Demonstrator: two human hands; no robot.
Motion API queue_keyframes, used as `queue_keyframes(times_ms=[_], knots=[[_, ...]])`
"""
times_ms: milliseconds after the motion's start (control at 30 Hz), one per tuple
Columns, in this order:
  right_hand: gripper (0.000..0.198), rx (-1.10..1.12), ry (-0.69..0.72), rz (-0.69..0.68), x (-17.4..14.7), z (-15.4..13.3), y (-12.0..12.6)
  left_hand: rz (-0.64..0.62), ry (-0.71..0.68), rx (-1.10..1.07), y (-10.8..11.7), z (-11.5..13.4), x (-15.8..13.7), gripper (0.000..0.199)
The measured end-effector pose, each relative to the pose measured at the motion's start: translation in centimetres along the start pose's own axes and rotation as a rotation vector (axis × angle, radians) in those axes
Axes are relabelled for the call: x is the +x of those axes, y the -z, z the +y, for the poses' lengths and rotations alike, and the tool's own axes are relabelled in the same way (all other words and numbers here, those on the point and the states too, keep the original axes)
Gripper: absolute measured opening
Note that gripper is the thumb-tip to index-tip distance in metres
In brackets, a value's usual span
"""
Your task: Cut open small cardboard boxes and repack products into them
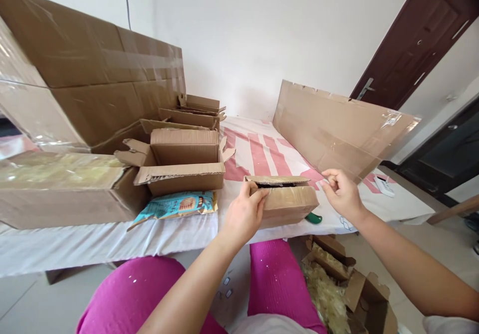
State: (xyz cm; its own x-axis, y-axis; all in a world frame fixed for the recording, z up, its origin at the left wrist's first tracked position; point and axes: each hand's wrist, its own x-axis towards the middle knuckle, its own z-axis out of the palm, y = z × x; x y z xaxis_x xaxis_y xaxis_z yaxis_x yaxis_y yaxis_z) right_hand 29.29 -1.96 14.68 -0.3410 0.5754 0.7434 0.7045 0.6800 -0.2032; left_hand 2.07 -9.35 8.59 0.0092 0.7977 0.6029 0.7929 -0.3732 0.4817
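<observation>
A small cardboard box [290, 205] stands near the front edge of the cloth-covered table, its top flaps parted by a dark gap. My left hand [244, 213] grips the box's upper left corner, thumb and fingers pressed together at the flap. To the right of the box, apart from it, my right hand [341, 194] is raised with thumb and forefinger pinched; whatever is between them is too small to make out. Part of a green-handled object [313, 218] pokes out from behind the box's right end. The contents of the box are hidden in shadow.
Open cardboard boxes [183, 174] stand in a row at left, beside a taped box [63, 209] and a blue snack packet [175, 205]. Large cardboard panels rise left and right [329, 129]. Torn boxes and crumpled tape [325, 284] lie on the floor.
</observation>
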Motion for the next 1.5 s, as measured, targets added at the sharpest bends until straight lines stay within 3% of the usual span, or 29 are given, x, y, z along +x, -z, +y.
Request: queue_keyframes(times_ms=[133, 333, 533, 667, 833, 1167, 1300, 1500], knots=[[0.02, 0.041, 0.207, -0.143, 1.1, -2.6, -1.6, 0.063, 0.014, 0.096, -0.3, 0.2, -0.1, 0.025], [0.034, -0.026, 0.283, -0.168, 2.5, -3.4, -4.8, 0.086, -0.019, 0.158, -0.6, -0.2, 0.0, 0.026], [0.02, -0.088, 0.486, -0.236, 4.7, -3.2, -7.1, 0.07, -0.099, 0.148, -0.1, -0.4, 0.2, 0.021], [0.014, -0.047, 0.577, -0.332, 5.1, -3.4, -7.6, 0.101, -0.079, 0.111, -0.1, -0.6, 0.1, 0.015], [0.013, -0.018, 0.556, -0.352, 4.3, -3.4, -7.5, 0.061, -0.075, 0.1, -0.4, -1.2, 0.2, 0.018], [0.026, -0.033, 0.43, -0.288, 4.5, -4.3, -8.0, -0.032, -0.054, 0.124, -0.6, -1.1, 0.2, 0.048], [0.013, -0.101, 0.473, -0.29, 4.7, -4.9, -8.5, -0.047, -0.051, 0.096, -0.3, -1.0, 0.2, 0.046], [0.02, -0.092, 0.539, -0.431, 4.7, -4.7, -8.3, -0.114, -0.098, 0.138, 0.4, -0.3, -0.1, 0.037]])
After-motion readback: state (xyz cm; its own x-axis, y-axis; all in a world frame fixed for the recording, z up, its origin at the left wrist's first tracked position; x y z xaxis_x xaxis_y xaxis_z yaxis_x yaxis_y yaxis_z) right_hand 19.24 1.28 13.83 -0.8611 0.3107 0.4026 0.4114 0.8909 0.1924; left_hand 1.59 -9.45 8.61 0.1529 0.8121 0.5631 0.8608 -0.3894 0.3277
